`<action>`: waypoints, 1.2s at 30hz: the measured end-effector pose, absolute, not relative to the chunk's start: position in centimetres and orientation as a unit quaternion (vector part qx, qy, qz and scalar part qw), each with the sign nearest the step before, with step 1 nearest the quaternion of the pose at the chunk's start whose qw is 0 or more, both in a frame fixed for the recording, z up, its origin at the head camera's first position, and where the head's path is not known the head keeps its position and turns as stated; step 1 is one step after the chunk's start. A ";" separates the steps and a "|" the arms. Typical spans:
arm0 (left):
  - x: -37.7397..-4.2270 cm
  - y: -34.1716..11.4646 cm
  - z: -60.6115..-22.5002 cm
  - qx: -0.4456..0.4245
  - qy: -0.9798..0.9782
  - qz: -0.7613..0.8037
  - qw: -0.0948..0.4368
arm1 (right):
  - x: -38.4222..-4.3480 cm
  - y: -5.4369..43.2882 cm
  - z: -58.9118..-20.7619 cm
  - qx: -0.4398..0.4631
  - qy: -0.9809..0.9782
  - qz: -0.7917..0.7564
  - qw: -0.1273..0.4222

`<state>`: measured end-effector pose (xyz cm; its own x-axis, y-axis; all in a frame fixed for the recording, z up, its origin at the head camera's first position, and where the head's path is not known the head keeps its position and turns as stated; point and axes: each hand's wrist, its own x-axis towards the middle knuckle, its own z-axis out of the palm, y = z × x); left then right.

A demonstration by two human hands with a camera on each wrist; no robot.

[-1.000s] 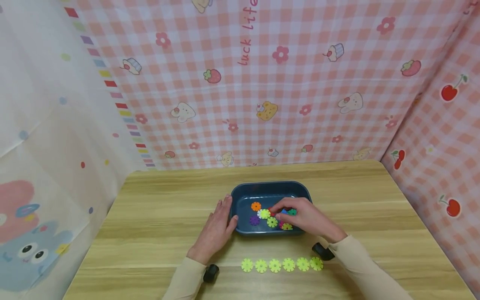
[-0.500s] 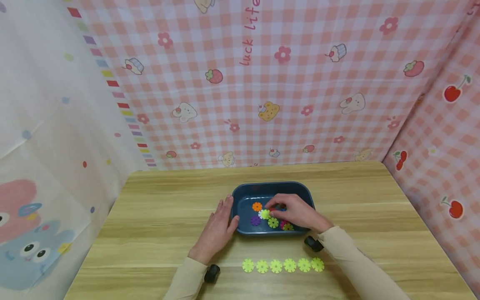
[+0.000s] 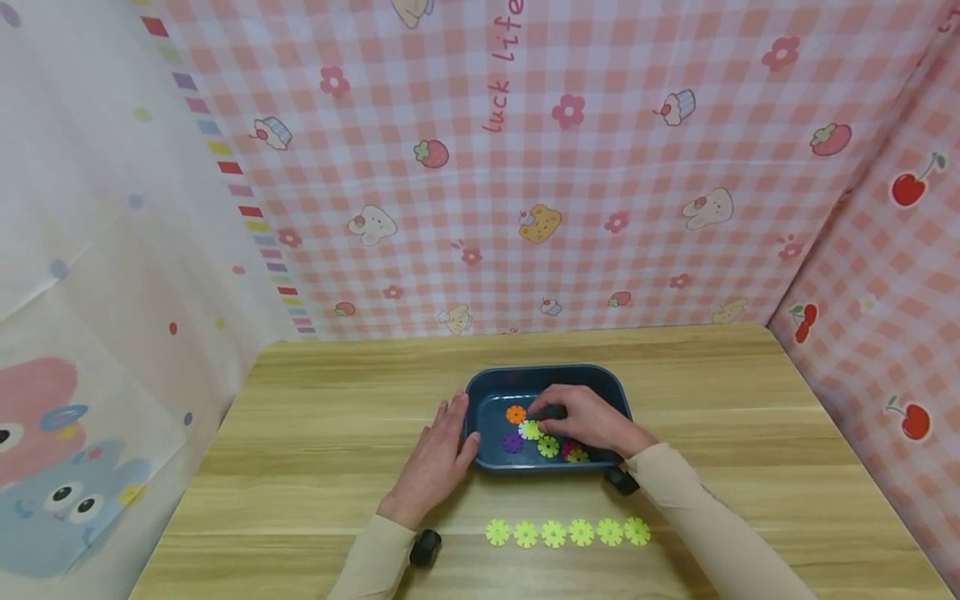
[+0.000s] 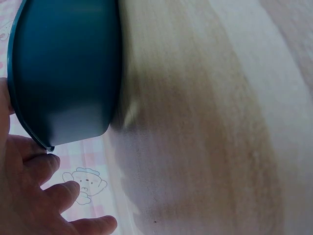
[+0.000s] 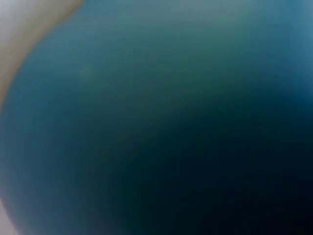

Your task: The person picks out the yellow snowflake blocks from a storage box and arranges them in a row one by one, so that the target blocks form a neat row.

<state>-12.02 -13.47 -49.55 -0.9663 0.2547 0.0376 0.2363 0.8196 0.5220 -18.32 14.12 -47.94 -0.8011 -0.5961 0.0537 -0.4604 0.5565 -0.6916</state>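
Observation:
A dark blue rectangular tray (image 3: 495,457) holds several notched plastic snowflake discs. My right hand (image 3: 588,418) reaches into it from the right, fingers bent, with thumb and index fingertips apart at the edge of a yellow-green disc (image 3: 532,430) that overlaps a white one; I cannot tell whether they grip it. My left hand (image 3: 431,467) rests against the tray's left end, fingers extended along the wall and thumb near the front corner. In the left wrist view its fingers (image 4: 63,196) lie beside the rim. Blurred dark blue fills most of the right wrist view.
Several yellow-green discs (image 3: 553,534) form a row on the wooden table (image 3: 337,400) in front of the tray. Inside it lie an orange disc (image 3: 516,414), a purple disc (image 3: 512,442) and another yellow-green disc (image 3: 548,447). Patterned cloth (image 3: 420,250) hangs behind the table.
My right hand has shifted slightly left and back inside the tray, its fingertips now by the yellow-green disc over the white one. The left hand has stayed at the tray's end.

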 end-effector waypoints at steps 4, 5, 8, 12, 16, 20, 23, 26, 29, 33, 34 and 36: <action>-12.1 -13.6 -49.6 0.133 0.954 0.267 0.012 | -18.7 13.9 -48.4 -0.301 0.884 -0.342 0.110; -12.1 -13.6 -49.6 0.133 0.955 0.266 0.011 | -18.7 13.8 -48.5 -0.299 0.885 -0.338 0.116; -12.1 -13.6 -49.7 0.133 0.956 0.262 0.011 | -18.6 13.7 -48.8 -0.300 0.887 -0.329 0.123; -11.9 -13.6 -49.7 0.129 0.956 0.263 0.014 | -18.5 13.7 -49.2 -0.316 0.887 -0.317 0.117; -11.8 -13.6 -49.7 0.130 0.956 0.263 0.015 | -18.3 13.5 -49.4 -0.333 0.889 -0.300 0.097; -11.8 -13.7 -49.8 0.132 0.955 0.265 0.012 | -18.3 13.3 -49.7 -0.338 0.893 -0.283 0.094; -11.7 -13.7 -49.8 0.132 0.954 0.267 0.012 | -18.4 13.1 -50.0 -0.337 0.897 -0.269 0.096; -11.7 -13.7 -49.9 0.133 0.954 0.268 0.012 | -18.5 12.9 -50.1 -0.338 0.900 -0.260 0.096; -11.7 -13.8 -49.9 0.134 0.954 0.269 0.012 | -18.5 12.8 -50.1 -0.336 0.902 -0.254 0.094; -11.7 -13.8 -49.7 0.136 0.952 0.273 0.007 | -18.5 12.7 -49.8 -0.328 0.906 -0.251 0.092; -11.8 -13.8 -49.7 0.136 0.952 0.274 0.007 | -18.6 12.7 -49.7 -0.326 0.907 -0.251 0.093; -11.9 -13.8 -49.7 0.136 0.952 0.275 0.007 | -18.7 12.6 -49.7 -0.324 0.907 -0.250 0.096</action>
<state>-11.86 -13.80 -49.65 -0.9629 0.2627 0.0617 0.2552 0.8122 0.5246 -18.69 12.64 -49.68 -0.7710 -0.6367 -0.0123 -0.5408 0.6649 -0.5152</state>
